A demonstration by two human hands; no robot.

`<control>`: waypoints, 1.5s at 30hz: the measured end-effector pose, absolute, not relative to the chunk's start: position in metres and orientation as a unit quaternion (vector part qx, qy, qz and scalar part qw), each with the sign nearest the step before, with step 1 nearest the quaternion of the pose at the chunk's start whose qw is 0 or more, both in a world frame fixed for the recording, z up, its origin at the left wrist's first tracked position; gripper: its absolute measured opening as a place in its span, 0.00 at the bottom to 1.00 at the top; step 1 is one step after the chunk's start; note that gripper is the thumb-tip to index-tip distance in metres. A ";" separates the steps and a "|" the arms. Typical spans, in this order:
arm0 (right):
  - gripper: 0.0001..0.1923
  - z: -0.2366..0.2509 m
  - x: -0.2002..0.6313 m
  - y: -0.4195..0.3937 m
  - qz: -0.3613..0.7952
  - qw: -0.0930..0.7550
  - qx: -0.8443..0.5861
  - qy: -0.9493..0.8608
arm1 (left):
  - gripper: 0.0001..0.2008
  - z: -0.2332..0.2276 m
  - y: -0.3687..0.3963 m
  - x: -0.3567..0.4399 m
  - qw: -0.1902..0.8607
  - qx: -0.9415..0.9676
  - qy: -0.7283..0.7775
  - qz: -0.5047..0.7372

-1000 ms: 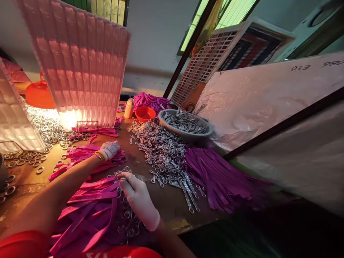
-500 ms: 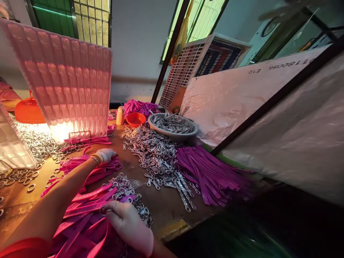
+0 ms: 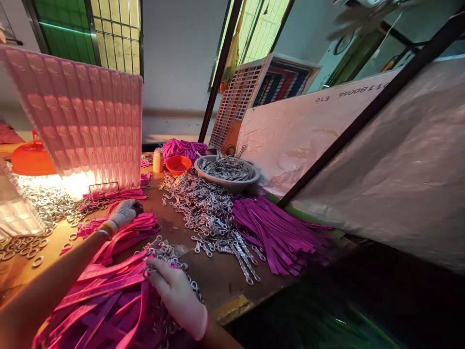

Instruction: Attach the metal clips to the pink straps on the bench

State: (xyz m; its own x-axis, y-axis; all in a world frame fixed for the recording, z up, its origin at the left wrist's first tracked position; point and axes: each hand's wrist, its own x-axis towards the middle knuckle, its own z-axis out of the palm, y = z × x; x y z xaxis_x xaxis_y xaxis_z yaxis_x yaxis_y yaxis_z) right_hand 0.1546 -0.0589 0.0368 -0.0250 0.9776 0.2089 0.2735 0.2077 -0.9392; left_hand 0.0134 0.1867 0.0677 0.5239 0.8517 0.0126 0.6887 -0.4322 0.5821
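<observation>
Pink straps (image 3: 109, 286), heaped near the desk (image 3: 218, 276) edge, long axes fanning toward the metal rings (image 3: 163, 252). Right hand (image 3: 178, 295) pinching a ring at strap ends, slightly farther forward than before; left hand (image 3: 121, 214) reaching onto farther straps, grip state unclear.

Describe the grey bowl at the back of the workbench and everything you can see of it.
The grey bowl is a wide, shallow round dish, dull grey, of what looks like plastic or metal. It sits upright on the brown workbench, heaped with small silvery metal clasps that reach above its rim. More loose clasps spill on the bench in front of it. A small orange bowl stands close on its left, and a pink plastic sheet leans behind it. Neither hand touches it.
</observation>
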 end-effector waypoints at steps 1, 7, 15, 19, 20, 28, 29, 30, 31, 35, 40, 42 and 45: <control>0.16 0.038 0.157 -0.056 0.357 0.480 -0.515 -0.614 | 0.16 0.068 0.170 0.003 0.291 0.818 0.470 0.159; 0.14 0.045 0.154 -0.031 0.216 0.446 -0.504 -0.708 | 0.18 0.055 0.052 -0.038 0.598 0.635 0.438 0.216; 0.11 0.051 0.141 -0.036 -0.026 0.194 -0.551 -0.811 | 0.18 0.048 0.000 -0.033 0.651 0.540 0.456 0.277; 0.12 0.046 0.140 -0.036 -0.100 0.146 -0.518 -0.837 | 0.14 0.050 0.002 -0.032 0.523 0.661 0.466 0.268; 0.12 0.045 0.139 -0.035 -0.105 0.152 -0.518 -0.835 | 0.12 0.049 0.003 -0.032 0.478 0.699 0.457 0.273; 0.19 0.050 0.131 -0.030 0.042 0.152 -0.559 -0.814 | 0.13 0.029 0.001 -0.045 0.544 0.634 0.459 0.303; 0.23 0.051 0.131 -0.029 0.067 0.136 -0.549 -0.822 | 0.12 0.027 -0.001 -0.047 0.545 0.629 0.456 0.314; 0.25 0.051 0.131 -0.028 0.086 0.122 -0.543 -0.827 | 0.11 0.025 -0.003 -0.049 0.538 0.633 0.453 0.325; 0.26 0.050 0.131 -0.027 0.097 0.112 -0.540 -0.828 | 0.10 0.023 -0.005 -0.050 0.526 0.640 0.452 0.331; 0.17 0.042 0.128 -0.025 0.089 0.076 -0.526 -0.842 | 0.10 0.016 -0.010 -0.054 0.494 0.656 0.470 0.323; 0.17 0.036 0.123 -0.028 0.017 0.029 -0.457 -0.889 | 0.11 0.016 -0.010 -0.054 0.493 0.677 0.462 0.292; 0.14 0.036 0.121 -0.027 -0.005 0.029 -0.452 -0.892 | 0.10 0.026 -0.008 -0.057 0.466 0.703 0.466 0.267; 0.12 0.037 0.120 -0.027 -0.020 0.056 -0.449 -0.892 | 0.08 0.053 -0.006 -0.072 0.399 0.772 0.450 0.206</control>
State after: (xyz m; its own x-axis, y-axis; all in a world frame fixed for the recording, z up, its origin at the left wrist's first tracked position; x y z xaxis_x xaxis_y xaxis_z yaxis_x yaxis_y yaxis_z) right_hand 0.1199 -0.0266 0.0367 -0.5912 0.7979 0.1178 0.8024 0.5967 -0.0145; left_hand -0.0723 -0.0056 0.0533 0.5104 0.8589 -0.0416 0.5303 -0.2763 0.8015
